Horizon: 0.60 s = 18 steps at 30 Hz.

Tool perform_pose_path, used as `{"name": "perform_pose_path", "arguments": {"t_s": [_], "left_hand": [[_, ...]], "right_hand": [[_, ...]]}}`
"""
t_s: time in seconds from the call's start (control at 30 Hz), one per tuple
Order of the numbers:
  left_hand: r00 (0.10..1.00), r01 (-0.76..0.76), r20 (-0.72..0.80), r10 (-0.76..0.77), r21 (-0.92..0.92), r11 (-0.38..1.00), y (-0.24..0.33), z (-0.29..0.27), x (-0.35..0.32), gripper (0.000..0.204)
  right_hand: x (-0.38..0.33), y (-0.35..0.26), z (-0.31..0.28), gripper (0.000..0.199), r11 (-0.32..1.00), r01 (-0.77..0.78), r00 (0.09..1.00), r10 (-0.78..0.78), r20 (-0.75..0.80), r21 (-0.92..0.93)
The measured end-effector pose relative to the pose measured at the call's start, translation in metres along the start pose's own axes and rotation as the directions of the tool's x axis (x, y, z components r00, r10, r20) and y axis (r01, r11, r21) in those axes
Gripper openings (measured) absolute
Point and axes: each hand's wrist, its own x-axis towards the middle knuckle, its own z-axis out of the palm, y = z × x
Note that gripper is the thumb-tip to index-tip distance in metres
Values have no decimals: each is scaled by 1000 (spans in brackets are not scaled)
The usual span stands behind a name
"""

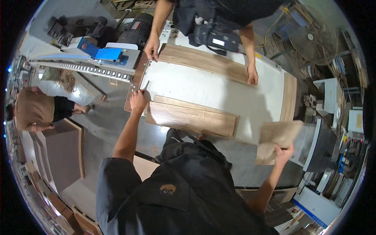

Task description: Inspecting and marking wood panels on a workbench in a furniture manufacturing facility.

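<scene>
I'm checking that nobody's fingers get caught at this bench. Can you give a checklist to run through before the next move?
1. Left hand at the near board's left end, on it: ok.
2. Right hand has a grip on the loose panel off the table's right edge: ok.
3. Co-worker's hands rest on the far board: not ok, not clear.
4. White tabletop between boards bare: ok.
5. Machine at left running: cannot tell.

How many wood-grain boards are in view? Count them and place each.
3 at least: a far board under the co-worker's hands, a near board by the left hand, and a blurred board in the right hand. Stacked ones may hide.
</scene>
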Motion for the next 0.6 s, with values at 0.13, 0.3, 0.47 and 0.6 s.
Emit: {"name": "perform_pose_path", "arguments": {"t_s": [0.13,0.3,0.47,0.6], "left_hand": [[997,-37,60,40,-59,998,-14,-18,-8,27],[999,-44,-18,41,-569,821,28,-48,-78,38],[866,215,360,347,-895,391,147,-145,-192,13],[805,-276,82,588,-825,494,222,-184,-227,44]], "right_hand": [[-7,-15,36,74,967,46,991,-12,135,-251],[-29,-3,56,71,871,135,989,-87,122,-472],[-37,11,77,77,875,143,988,-102,113,-463],[-39,15,86,81,794,228,973,-172,152,-564]]}}
